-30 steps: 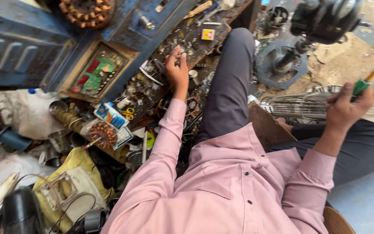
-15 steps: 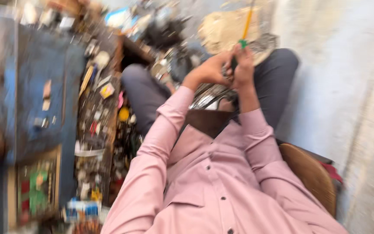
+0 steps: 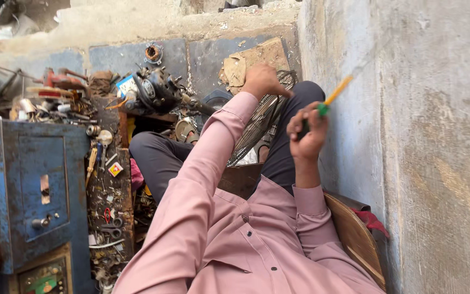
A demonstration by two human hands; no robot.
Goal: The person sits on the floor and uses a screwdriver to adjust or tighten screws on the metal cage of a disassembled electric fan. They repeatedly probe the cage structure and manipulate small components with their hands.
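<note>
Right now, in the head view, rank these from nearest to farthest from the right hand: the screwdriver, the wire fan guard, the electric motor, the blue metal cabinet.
1. screwdriver: gripped in the right hand.
2. wire fan guard: on the lap, just left.
3. electric motor: on the floor beyond the knees.
4. blue metal cabinet: far left.

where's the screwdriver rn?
Head view, right of centre: the screwdriver is gripped in the right hand, raised beside the concrete wall, just right of the wire fan guard.
</note>
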